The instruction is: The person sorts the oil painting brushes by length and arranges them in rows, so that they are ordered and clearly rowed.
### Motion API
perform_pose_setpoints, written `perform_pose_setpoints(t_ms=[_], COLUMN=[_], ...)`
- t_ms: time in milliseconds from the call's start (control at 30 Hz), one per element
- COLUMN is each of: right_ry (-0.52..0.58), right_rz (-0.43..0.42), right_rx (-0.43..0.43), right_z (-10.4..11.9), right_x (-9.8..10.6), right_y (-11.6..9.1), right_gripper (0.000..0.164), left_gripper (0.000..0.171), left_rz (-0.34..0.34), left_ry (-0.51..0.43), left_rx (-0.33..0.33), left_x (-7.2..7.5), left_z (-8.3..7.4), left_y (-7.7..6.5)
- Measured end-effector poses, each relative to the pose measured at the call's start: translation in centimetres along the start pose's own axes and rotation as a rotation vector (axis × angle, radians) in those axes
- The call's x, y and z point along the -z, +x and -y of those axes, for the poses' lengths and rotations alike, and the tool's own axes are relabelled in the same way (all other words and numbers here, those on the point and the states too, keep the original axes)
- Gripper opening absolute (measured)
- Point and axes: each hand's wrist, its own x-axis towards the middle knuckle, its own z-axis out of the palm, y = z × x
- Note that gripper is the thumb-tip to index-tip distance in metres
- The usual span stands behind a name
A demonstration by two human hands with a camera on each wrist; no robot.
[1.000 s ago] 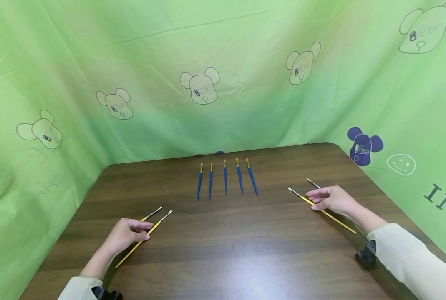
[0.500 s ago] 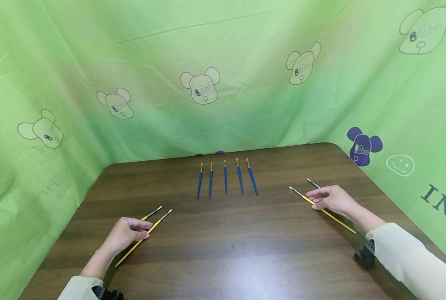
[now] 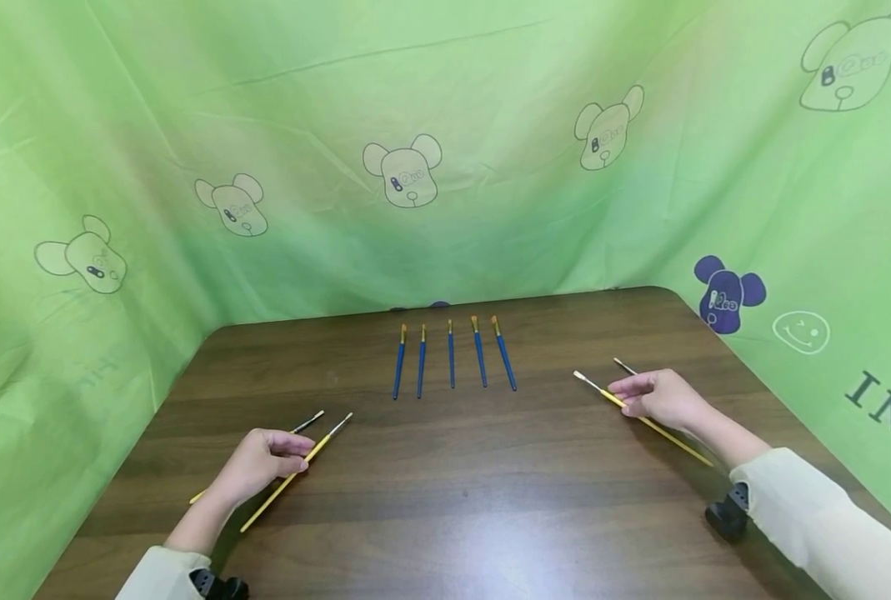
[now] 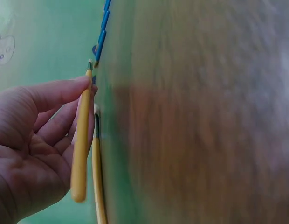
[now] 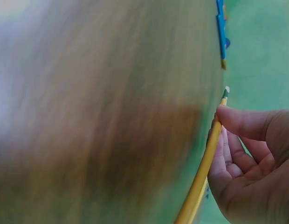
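My left hand (image 3: 257, 467) pinches a yellow-handled paintbrush (image 4: 80, 144) between thumb and fingers, its pale bristles pointing away to the right. A second yellow paintbrush (image 4: 97, 172) lies on the table beneath that hand, partly hidden by it in the head view. On the right, my right hand (image 3: 666, 400) pinches another yellow paintbrush (image 5: 205, 163), bristles pointing up and left. Behind its fingers lies one more yellow brush, of which the silver ferrule and tip (image 3: 625, 365) show in the head view.
Several blue paintbrushes (image 3: 451, 358) lie in a spaced row, bristles toward the back edge of the brown wooden table (image 3: 453, 492). A green printed cloth (image 3: 490, 242) hangs behind and at both sides of the table.
My left hand has shifted slightly right and away with its paintbrush, uncovering the other brush's handle end. The right hand's brush has moved only a little, its tip slightly leftward. The blue brushes lie as before.
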Motion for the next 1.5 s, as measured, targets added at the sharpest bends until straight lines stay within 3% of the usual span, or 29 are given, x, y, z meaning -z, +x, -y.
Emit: perform_pose_setpoints(t_ms=[133,267,633,1067,1300,1500], right_ry=[-0.009,0.052,0.135,0.241,0.306,0.371], right_rz=[0.008,0.039,0.152,0.273,0.278,0.254], right_rx=[0.018,0.022,0.000,-0.039,-0.071,-0.083], right_z=[1.2,2.1,3.8,6.7,8.1,8.9], right_x=[-0.4,-1.0,-3.0,-5.5,-7.2,-9.0], right_y=[0.0,0.0,0.3,0.1,0.4,0.6], right_gripper=[0.037,0.038,0.038,0.034,0.034,0.032], left_gripper=[0.029,0.029,0.030,0.026,0.022,0.022], left_rz=[0.020,0.030,0.014,-0.033,-0.080,-0.047], left_ry=[-0.026,-0.077,-0.176,-0.257,-0.313,-0.325], left_rx=[0.000,-0.005,0.020,0.093,0.151,0.155], left_x=[-0.3,-0.7,-2.8,-7.1,-9.7,-11.3], left_z=[-0.5,-1.2,-2.9,-5.4,-6.6,-7.2], left_y=[0.3,0.7,1.5,3.3,4.4,4.9])
